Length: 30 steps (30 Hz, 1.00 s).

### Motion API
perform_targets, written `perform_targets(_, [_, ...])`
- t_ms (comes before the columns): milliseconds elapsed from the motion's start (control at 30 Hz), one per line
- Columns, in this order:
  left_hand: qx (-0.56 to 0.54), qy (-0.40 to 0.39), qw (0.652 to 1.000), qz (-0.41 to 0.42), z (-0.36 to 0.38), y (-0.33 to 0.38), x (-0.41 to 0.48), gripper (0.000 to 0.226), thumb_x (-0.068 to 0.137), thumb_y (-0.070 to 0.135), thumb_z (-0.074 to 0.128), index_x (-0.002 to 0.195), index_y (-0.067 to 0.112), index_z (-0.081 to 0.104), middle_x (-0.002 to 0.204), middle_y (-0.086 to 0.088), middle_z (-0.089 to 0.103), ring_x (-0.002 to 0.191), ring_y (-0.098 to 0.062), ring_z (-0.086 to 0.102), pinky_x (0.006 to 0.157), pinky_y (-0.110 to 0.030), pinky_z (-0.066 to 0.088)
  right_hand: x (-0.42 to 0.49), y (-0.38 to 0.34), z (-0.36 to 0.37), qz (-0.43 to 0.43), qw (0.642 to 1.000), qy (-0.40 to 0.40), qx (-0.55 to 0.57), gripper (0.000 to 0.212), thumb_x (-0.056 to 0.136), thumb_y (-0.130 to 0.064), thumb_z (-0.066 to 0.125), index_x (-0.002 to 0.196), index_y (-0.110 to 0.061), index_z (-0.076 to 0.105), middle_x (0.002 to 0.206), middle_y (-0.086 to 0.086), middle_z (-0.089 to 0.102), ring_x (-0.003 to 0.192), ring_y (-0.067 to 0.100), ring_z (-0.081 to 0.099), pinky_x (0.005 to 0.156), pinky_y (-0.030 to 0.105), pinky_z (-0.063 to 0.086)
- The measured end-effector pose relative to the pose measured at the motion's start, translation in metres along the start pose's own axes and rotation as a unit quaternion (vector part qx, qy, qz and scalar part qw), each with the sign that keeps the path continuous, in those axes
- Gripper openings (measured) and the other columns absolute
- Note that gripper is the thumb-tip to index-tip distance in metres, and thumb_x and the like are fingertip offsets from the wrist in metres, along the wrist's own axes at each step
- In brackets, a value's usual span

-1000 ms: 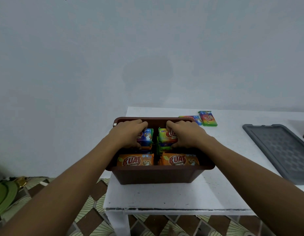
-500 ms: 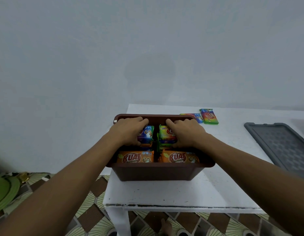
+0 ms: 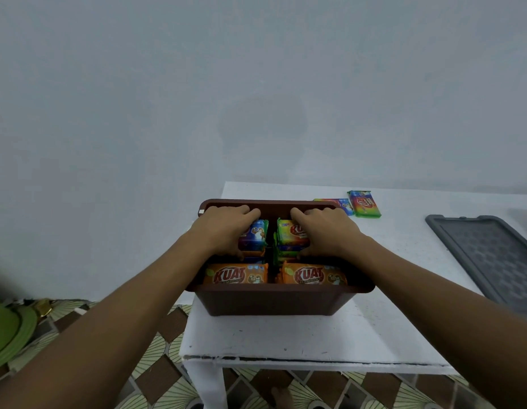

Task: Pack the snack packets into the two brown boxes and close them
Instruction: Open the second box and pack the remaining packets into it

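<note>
Packets (image 3: 256, 236) in box (image 3: 271, 302) on tabletop (image 3: 285, 335). Left hand (image 3: 226, 228), right hand (image 3: 324, 231): each grip curled over rear stack. Risks: stacks proud of rim, lid (image 3: 486, 261) won't seat; loose packets (image 3: 364, 203) behind box forgotten.

"KUAT" stands in red letters on the left orange packet (image 3: 237, 274) and the right orange packet (image 3: 313, 276), at mid-frame in the brown box (image 3: 274, 302). Just above them, the green packet (image 3: 287, 236) shows only "KU" beside the right hand (image 3: 324, 231). The print on the blue packet (image 3: 254, 236) is unreadable.
</note>
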<state>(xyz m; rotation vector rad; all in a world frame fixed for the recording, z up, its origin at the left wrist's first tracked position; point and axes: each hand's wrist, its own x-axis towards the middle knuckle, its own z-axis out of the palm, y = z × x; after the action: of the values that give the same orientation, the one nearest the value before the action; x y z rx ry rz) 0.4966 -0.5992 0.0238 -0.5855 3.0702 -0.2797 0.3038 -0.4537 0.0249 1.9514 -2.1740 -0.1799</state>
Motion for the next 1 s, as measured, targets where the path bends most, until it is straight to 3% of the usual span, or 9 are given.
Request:
perform_targets(167, [-0.017,0.004,1.000,0.003,0.000,-0.001,-0.001,0.083,0.065,0.072,0.069,0.128,0.029,0.036,0.117,0.007,0.055,0.101,-0.015,0.058,0.073,-0.033,0.050,-0.001,0.004,-0.005,0.021,0.998,0.016,0.060,0.056,0.074,-0.074,0.058,0.105,-0.028,0.047,0.092,-0.008,0.061,0.081,0.014,0.059,0.063,0.029,0.042])
perform_targets(267, [-0.035,0.013,0.999,0.001,-0.003,-0.001,0.000,0.065,0.072,0.079,0.055,0.113,0.029,0.045,0.105,0.010,0.055,0.089,-0.012,0.057,0.066,-0.030,0.046,-0.004,0.008,-0.005,0.037,0.988,0.052,0.142,0.036,0.086,-0.062,0.054,0.089,-0.026,0.055,0.078,-0.010,0.061,0.071,0.009,0.056,0.060,0.026,0.040])
perform_targets(367, [-0.036,0.032,0.999,0.003,-0.007,-0.002,0.004,0.052,0.083,0.074,0.044,0.100,0.027,0.054,0.095,0.011,0.056,0.081,-0.010,0.056,0.061,-0.028,0.044,-0.009,0.016,-0.004,0.037,0.959,0.095,0.263,0.017,0.092,-0.038,0.060,0.084,-0.023,0.062,0.076,-0.009,0.064,0.070,0.005,0.056,0.060,0.025,0.045])
perform_targets(467, [-0.056,0.057,0.996,0.040,-0.013,-0.001,0.014,0.040,0.089,0.064,0.046,0.091,0.026,0.057,0.088,0.012,0.056,0.077,-0.008,0.054,0.061,-0.028,0.047,-0.018,0.028,-0.001,0.038,0.934,0.148,0.322,0.009,0.093,-0.025,0.061,0.086,-0.021,0.064,0.079,-0.011,0.062,0.074,0.002,0.056,0.064,0.021,0.043])
perform_targets(667, [-0.135,0.145,0.977,0.080,-0.029,0.011,0.062,0.024,0.094,0.049,0.051,0.091,0.026,0.057,0.082,0.014,0.054,0.071,-0.008,0.051,0.059,-0.026,0.045,-0.032,0.067,0.018,0.087,0.902,0.259,0.333,0.013,0.091,-0.020,0.059,0.080,-0.014,0.061,0.083,-0.005,0.059,0.079,0.012,0.054,0.068,0.022,0.042])
perform_targets(833, [-0.183,0.180,0.962,0.094,-0.034,0.031,0.119,0.017,0.092,0.045,0.055,0.089,0.028,0.056,0.078,0.016,0.051,0.067,-0.006,0.047,0.058,-0.024,0.040,-0.039,0.127,0.054,0.187,0.894,0.217,0.344,0.012,0.090,-0.006,0.060,0.086,-0.017,0.062,0.087,-0.008,0.059,0.082,0.015,0.057,0.069,0.022,0.041])
perform_targets(1000, [-0.189,0.088,0.973,0.098,-0.026,0.047,0.194,0.020,0.092,0.044,0.057,0.102,0.027,0.059,0.090,0.014,0.052,0.077,-0.009,0.049,0.064,-0.026,0.038,-0.034,0.185,0.098,0.258,0.909,0.093,0.314,0.019,0.091,-0.013,0.062,0.110,-0.015,0.065,0.111,0.004,0.065,0.095,0.017,0.058,0.084,0.031,0.050])
